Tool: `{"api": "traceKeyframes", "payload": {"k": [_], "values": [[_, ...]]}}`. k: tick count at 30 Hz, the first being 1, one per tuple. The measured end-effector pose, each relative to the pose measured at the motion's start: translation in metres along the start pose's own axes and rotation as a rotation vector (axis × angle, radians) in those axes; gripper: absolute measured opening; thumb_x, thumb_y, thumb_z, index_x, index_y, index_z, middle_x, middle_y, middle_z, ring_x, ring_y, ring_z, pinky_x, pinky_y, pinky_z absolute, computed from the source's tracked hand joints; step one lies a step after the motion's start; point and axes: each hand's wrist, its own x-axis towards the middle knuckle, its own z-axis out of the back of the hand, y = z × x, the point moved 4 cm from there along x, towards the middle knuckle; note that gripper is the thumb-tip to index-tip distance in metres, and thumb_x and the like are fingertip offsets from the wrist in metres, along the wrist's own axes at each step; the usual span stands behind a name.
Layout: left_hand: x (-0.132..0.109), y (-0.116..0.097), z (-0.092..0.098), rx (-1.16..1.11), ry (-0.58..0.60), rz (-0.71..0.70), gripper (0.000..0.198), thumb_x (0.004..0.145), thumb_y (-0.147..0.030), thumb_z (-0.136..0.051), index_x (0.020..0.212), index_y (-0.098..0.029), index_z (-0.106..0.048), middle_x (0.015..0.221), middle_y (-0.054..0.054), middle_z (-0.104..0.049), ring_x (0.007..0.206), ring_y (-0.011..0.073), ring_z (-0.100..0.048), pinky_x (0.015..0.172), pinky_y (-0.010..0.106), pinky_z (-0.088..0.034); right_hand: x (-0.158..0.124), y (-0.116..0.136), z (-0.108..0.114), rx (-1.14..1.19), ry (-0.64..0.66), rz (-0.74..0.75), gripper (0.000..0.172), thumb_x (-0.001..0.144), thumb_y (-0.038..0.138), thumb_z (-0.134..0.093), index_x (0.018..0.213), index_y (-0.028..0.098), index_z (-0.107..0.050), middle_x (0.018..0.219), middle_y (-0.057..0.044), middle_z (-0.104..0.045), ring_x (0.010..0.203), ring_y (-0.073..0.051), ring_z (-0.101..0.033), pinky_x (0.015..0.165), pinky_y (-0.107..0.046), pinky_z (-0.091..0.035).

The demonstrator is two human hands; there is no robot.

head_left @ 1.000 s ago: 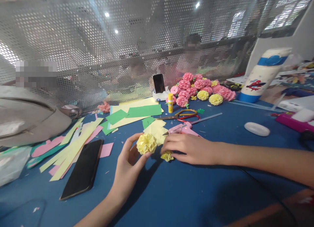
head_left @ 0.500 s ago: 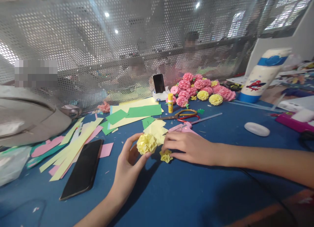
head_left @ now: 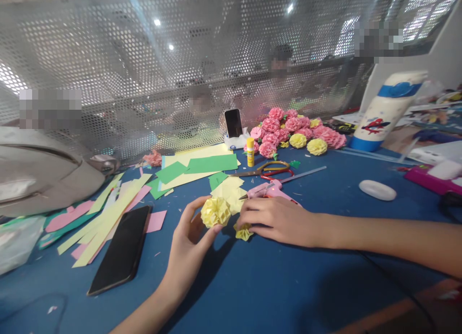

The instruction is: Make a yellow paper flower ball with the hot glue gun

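Note:
Between the thumb and fingers of my left hand [head_left: 193,237] is a round yellow paper flower [head_left: 215,212], held just above the blue table. My right hand [head_left: 276,221] is lowered over a smaller yellow folded paper piece [head_left: 244,232], its fingers bent onto it and covering its upper part. Behind my right hand lies a pink glue gun [head_left: 269,188], its nozzle pointing left. Pale yellow paper pieces [head_left: 228,192] lie just beyond the two hands.
Scissors [head_left: 265,170], a glue stick [head_left: 250,152] and green paper [head_left: 212,163] lie farther back. Pink flowers [head_left: 276,127] are piled near the mesh screen. At left are a phone [head_left: 122,250], paper strips [head_left: 111,213] and a bag [head_left: 46,170]; at right, a bottle [head_left: 388,110].
My right hand has lowered slightly and turned over the small yellow piece, covering more of it and exposing more of the glue gun. My left hand has stayed almost still.

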Motion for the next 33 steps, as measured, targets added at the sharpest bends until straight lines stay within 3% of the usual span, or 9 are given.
{"api": "traceKeyframes", "payload": {"k": [11, 15, 19, 22, 27, 33], "values": [[-0.001, 0.0, 0.0, -0.003, 0.017, 0.018, 0.043, 0.085, -0.031, -0.07, 0.123, -0.026, -0.051, 0.123, 0.002, -0.065, 0.111, 0.0163, -0.063, 0.096, 0.026, -0.049, -0.001, 0.0, -0.008, -0.125, -0.054, 0.128, 0.016, 0.097, 0.015, -0.049, 0.101, 0.018, -0.065, 0.096, -0.004, -0.066, 0.09, -0.018, -0.059, 0.078, -0.031, -0.046], [0.0, 0.001, -0.001, 0.01, 0.035, 0.02, 0.043, 0.085, -0.031, -0.07, 0.122, -0.026, -0.051, 0.121, 0.003, -0.066, 0.111, 0.0173, -0.064, 0.097, 0.027, -0.05, 0.001, -0.001, 0.007, 0.046, -0.121, 0.097, 0.013, 0.091, 0.009, -0.057, 0.093, 0.016, -0.068, 0.091, -0.003, -0.068, 0.085, -0.016, -0.061, 0.078, -0.029, -0.045], [0.002, 0.003, -0.002, 0.028, 0.042, 0.002, 0.043, 0.082, -0.03, -0.072, 0.121, -0.026, -0.053, 0.127, 0.004, -0.062, 0.115, 0.0193, -0.062, 0.101, 0.031, -0.048, 0.004, -0.004, 0.038, 0.377, -0.241, -0.054, 0.011, 0.084, 0.009, -0.064, 0.089, 0.017, -0.07, 0.087, 0.0, -0.069, 0.07, -0.01, -0.058, 0.062, -0.021, -0.044], [0.002, 0.003, -0.004, 0.056, 0.057, -0.026, 0.043, 0.082, -0.029, -0.072, 0.121, -0.025, -0.055, 0.127, 0.005, -0.06, 0.117, 0.021, -0.06, 0.103, 0.033, -0.047, 0.002, -0.004, 0.051, 0.549, -0.342, -0.157, 0.009, 0.083, 0.013, -0.065, 0.088, 0.016, -0.071, 0.084, -0.001, -0.069, 0.068, -0.01, -0.058, 0.058, -0.02, -0.043], [-0.002, 0.0, -0.007, 0.171, 0.084, -0.056, 0.044, 0.081, -0.029, -0.073, 0.121, -0.025, -0.055, 0.125, 0.005, -0.06, 0.118, 0.0225, -0.059, 0.105, 0.038, -0.046, 0.0, 0.004, 0.043, 0.575, -0.397, -0.128, 0.009, 0.08, 0.011, -0.068, 0.086, 0.016, -0.072, 0.086, 0.0, -0.071, 0.075, -0.009, -0.061, 0.062, -0.018, -0.045], [-0.004, -0.003, -0.01, 0.217, 0.087, -0.061, 0.044, 0.08, -0.028, -0.074, 0.12, -0.026, -0.056, 0.121, 0.004, -0.062, 0.114, 0.0214, -0.062, 0.104, 0.037, -0.048, 0.002, 0.008, 0.035, 0.487, -0.418, -0.093, 0.007, 0.081, 0.01, -0.067, 0.085, 0.014, -0.071, 0.084, 0.0, -0.07, 0.069, -0.008, -0.059, 0.062, -0.018, -0.047]]}}
